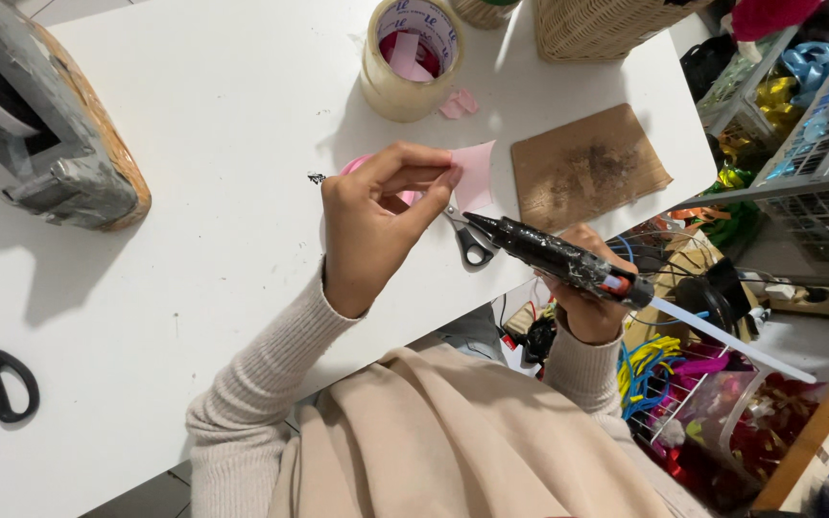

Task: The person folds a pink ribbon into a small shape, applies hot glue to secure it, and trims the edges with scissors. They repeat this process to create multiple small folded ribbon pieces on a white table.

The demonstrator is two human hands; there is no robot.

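Over the table, glue gun [554, 259] points up-left

Glue gun [554, 259] showing glossy black plastic; petal [475, 175] looking matt pink paper; cardboard [587, 165] lying rough near table [213, 125] edge.

Open white table [232, 125] from 9 to 11 o'clock of left hand [376, 225]. Blocked: tape roll [410, 59] at 12, cardboard [587, 165] at 2, small scissors [472, 240] at 4, possibly partly hidden.
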